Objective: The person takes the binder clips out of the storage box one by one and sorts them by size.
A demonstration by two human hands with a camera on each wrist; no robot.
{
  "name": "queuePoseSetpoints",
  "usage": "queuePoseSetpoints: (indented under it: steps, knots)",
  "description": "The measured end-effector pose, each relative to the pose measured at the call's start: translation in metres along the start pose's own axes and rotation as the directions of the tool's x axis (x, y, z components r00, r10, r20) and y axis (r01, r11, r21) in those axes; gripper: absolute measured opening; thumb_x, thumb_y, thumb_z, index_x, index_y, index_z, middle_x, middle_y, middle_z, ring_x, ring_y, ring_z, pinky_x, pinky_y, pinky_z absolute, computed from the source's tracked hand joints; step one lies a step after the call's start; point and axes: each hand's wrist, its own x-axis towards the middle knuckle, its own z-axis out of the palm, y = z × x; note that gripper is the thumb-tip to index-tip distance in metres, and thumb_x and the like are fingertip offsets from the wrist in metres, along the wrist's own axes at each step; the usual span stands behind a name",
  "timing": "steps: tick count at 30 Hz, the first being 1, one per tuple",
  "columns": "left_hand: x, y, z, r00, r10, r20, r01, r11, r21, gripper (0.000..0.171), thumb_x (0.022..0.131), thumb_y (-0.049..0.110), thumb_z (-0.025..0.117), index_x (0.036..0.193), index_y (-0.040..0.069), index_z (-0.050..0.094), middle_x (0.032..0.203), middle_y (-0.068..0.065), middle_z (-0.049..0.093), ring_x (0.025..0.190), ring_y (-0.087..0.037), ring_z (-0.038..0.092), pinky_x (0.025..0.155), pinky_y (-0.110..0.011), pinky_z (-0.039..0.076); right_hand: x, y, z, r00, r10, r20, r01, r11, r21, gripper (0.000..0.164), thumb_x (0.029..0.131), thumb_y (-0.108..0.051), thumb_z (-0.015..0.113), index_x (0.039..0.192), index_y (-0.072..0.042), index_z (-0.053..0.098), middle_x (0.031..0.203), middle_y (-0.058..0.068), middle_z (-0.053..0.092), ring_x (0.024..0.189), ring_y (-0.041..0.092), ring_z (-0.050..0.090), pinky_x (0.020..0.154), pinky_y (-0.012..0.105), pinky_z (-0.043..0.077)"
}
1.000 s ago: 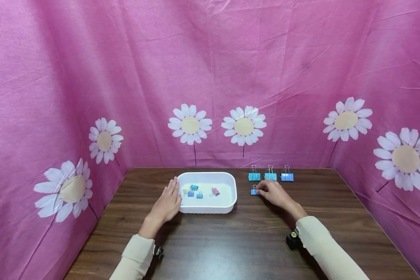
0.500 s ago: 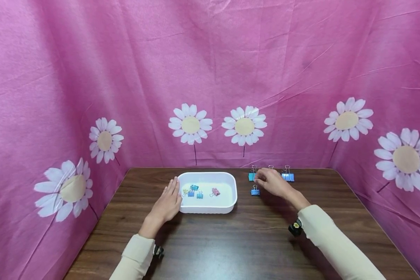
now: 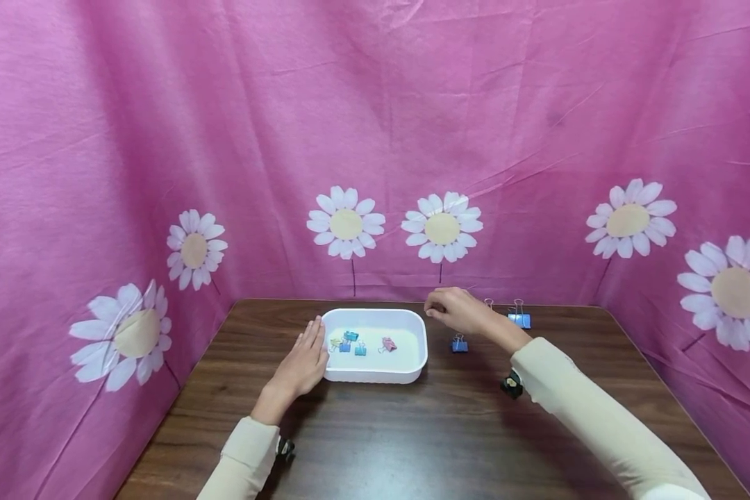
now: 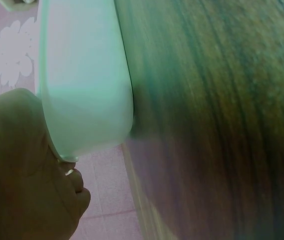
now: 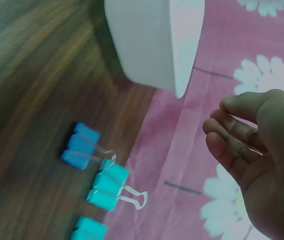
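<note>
My left hand (image 3: 301, 362) rests with straight fingers against the left side of a white tray (image 3: 375, 376). Inside the tray lie several small binder clips: a teal one (image 3: 360, 350), a blue one (image 3: 345, 347), a pink one (image 3: 389, 344), plus others. My right hand (image 3: 459, 310) hovers just right of the tray, its fingers loosely bent around nothing. Below it stands a small blue binder clip (image 3: 459, 345). In the right wrist view two teal binder clips (image 5: 109, 186) stand beside that blue clip; the head view hides most of them behind the right hand.
A larger blue binder clip (image 3: 519, 319) stands near the table's back edge on the right. The brown wooden table (image 3: 375, 437) reaches a pink curtain (image 3: 375, 125) with printed daisies at its back and sides.
My right hand has let go of the small blue binder clip, risen, and moved left past the back row toward the tray. My left hand stays against the tray.
</note>
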Motion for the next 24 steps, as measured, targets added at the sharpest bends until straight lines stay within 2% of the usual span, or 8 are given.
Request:
queuePoseSetpoints:
  steps: [4, 11, 17, 24]
  knots:
    - [0.001, -0.003, 0.003, 1.000, 0.010, -0.016, -0.009, 1.000, 0.008, 0.060, 0.110, 0.016, 0.036, 0.161, -0.015, 0.028, 0.173, -0.030, 0.023, 0.161, -0.049, 0.024, 0.132, -0.063, 0.025, 0.019, -0.009, 0.000, 0.997, -0.062, 0.039, 0.063, 0.998, -0.013, 0.008, 0.100, -0.008, 0.071, 0.101, -0.011, 0.078, 0.098, 0.000, 0.075, 0.088, 0.013, 0.071, 0.079, 0.034, 0.064]
    - [0.002, -0.002, 0.000, 0.999, -0.023, 0.032, 0.023, 0.999, 0.025, 0.060, 0.112, 0.017, 0.037, 0.163, -0.013, 0.025, 0.176, -0.026, 0.019, 0.164, -0.044, 0.021, 0.134, -0.058, 0.024, 0.048, -0.029, 0.006, 0.985, -0.109, 0.130, 0.114, 0.993, -0.030, 0.008, 0.101, -0.009, 0.071, 0.100, -0.011, 0.079, 0.090, -0.002, 0.071, 0.075, 0.005, 0.057, 0.069, 0.021, 0.055]
    - [0.002, -0.004, 0.001, 1.000, -0.012, 0.024, 0.012, 1.000, 0.018, 0.061, 0.112, 0.018, 0.036, 0.163, -0.012, 0.024, 0.175, -0.027, 0.018, 0.163, -0.046, 0.020, 0.134, -0.060, 0.023, 0.067, -0.044, 0.016, 0.966, -0.185, 0.179, 0.193, 0.981, -0.026, 0.008, 0.101, -0.007, 0.070, 0.098, -0.009, 0.077, 0.091, 0.000, 0.073, 0.076, 0.007, 0.060, 0.070, 0.022, 0.056]
    - [0.002, -0.001, -0.001, 1.000, -0.004, 0.014, 0.004, 1.000, -0.002, 0.060, 0.111, 0.016, 0.037, 0.161, -0.015, 0.028, 0.174, -0.030, 0.021, 0.162, -0.048, 0.022, 0.133, -0.062, 0.024, 0.085, -0.052, 0.030, 0.948, -0.188, 0.256, 0.199, 0.980, -0.018, 0.009, 0.099, -0.004, 0.070, 0.101, -0.009, 0.077, 0.096, 0.002, 0.076, 0.083, 0.011, 0.067, 0.075, 0.026, 0.061]
